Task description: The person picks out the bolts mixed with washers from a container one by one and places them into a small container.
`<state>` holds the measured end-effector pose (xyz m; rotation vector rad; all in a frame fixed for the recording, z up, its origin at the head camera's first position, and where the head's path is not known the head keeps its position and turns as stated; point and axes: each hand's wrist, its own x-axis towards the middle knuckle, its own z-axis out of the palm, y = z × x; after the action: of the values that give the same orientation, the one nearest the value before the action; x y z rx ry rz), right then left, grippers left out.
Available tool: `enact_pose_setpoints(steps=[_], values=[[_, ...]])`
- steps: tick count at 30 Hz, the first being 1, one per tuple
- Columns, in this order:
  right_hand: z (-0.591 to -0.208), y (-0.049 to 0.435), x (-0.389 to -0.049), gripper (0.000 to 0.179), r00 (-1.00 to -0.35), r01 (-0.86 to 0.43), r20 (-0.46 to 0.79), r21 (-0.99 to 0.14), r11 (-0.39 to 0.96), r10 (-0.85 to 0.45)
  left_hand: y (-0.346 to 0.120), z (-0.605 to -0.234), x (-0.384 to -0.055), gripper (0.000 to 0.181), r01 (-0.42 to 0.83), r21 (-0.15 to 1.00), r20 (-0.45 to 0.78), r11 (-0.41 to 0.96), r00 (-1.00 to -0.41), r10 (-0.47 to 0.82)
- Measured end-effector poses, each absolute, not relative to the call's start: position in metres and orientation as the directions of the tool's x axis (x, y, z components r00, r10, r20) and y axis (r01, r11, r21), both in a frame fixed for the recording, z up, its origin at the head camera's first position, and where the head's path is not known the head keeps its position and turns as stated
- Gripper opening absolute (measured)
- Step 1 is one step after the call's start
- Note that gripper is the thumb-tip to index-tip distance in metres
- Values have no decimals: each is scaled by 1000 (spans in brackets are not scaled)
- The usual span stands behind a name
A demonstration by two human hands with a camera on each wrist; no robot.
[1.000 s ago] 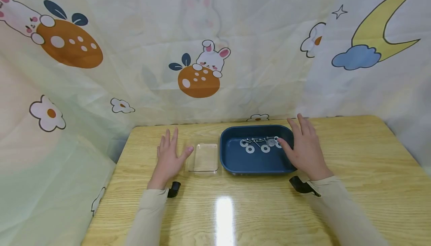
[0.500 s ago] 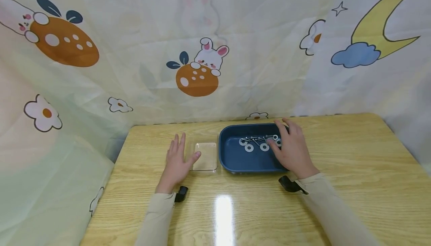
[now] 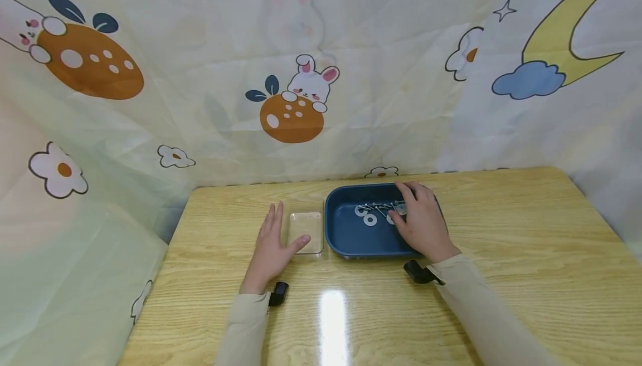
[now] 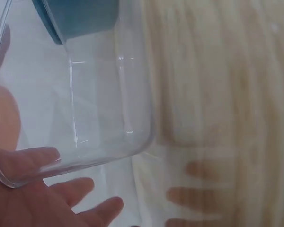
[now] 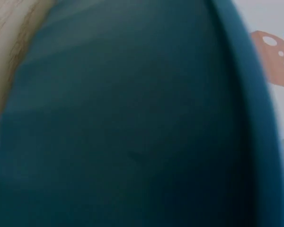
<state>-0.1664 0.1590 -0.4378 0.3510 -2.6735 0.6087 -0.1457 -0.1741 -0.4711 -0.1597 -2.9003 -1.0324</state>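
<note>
A clear plastic box (image 3: 307,232) stands on the table, left of a dark blue tray (image 3: 371,248). My left hand (image 3: 271,252) is beside the box with fingers extended and the thumb spread toward its near side. In the left wrist view the box (image 4: 102,113) fills much of the picture, with the left hand (image 4: 33,198) at its lower corner. Above the right part of the tray is my right hand (image 3: 423,224), fingers slightly bent, near several screws (image 3: 377,207) and flat washers (image 3: 370,220). Its fingers hide some of these small parts. The tray's outer wall (image 5: 132,109) fills the right wrist view.
Both containers sit on a wood-grain table (image 3: 371,321). Behind it hangs a printed cloth (image 3: 391,104), which also covers the left side. Each wrist wears a black camera, such as the right one (image 3: 418,272).
My right hand has moved left and inward, from the tray's right rim to over the small parts. My left hand has shifted right, closer to the clear box.
</note>
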Motion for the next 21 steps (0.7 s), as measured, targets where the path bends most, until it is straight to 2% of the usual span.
enact_pose_setpoints(steps=[11,21], values=[[-448,152,-175,63,-928,-288,334,-364,886,-164,-174,-474,-145,122,62,679,44,731,-998,43],[-454,152,-179,54,-959,-230,243,-353,907,-149,-176,-479,-147,126,93,665,65,741,-996,67]])
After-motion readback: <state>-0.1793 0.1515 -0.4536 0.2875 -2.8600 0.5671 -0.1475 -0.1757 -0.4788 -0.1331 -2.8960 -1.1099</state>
